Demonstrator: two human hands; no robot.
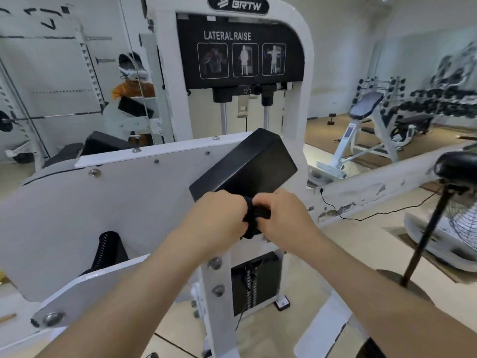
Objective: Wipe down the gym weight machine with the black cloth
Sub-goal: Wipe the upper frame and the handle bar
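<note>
A white lateral raise weight machine (pixel 299 73) fills the middle of the view, with a black instruction panel up top and a large white side plate (pixel 90 215) at the left. Its black arm pad (pixel 247 164) tilts toward me at centre. Just below the pad's near edge, the black cloth (pixel 254 218) is bunched between both hands. My left hand (pixel 219 218) grips the cloth's left side and my right hand (pixel 286 218) grips its right side. Most of the cloth is hidden by my fingers.
A black spring post (pixel 109 251) stands at the lower left. A chipped white machine arm (pixel 374 187) with a black knob runs to the right above a standing fan (pixel 438 236) and a loose cable. A bench and dumbbell racks (pixel 374 120) sit far right. A mirror is at the left.
</note>
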